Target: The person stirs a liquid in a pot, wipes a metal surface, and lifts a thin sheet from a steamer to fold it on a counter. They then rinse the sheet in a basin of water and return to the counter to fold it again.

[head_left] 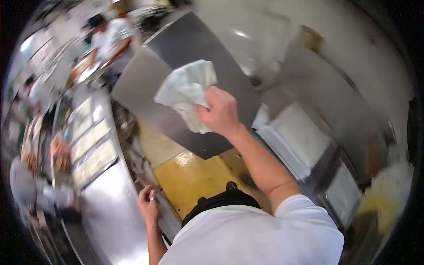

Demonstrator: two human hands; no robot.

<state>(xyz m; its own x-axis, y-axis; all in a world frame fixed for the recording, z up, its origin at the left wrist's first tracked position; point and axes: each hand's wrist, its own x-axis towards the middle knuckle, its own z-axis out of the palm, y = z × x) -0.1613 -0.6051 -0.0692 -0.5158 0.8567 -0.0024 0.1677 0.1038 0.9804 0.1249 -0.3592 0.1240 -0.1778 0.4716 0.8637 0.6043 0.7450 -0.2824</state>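
Note:
My right hand [219, 111] is raised in front of me, its fingers closed around a crumpled whitish cloth [190, 88]. Behind the cloth is a broad grey metal panel or tabletop [212, 57], with the hand and cloth over its middle. My left hand [149, 205] hangs low beside the edge of a shiny steel counter [108, 212]. Its fingers are loosely bent and somewhat apart, and I see nothing held in them. Motion blurs parts of the view.
Several trays with pale, flat contents [95, 163] line the counter on the left. White trays or sheets [304, 137] lie on the right. Yellow floor [194, 181] shows ahead of my feet. Co-workers in white shirts [117, 39] stand at the far left, and another person [24, 185] is across the counter.

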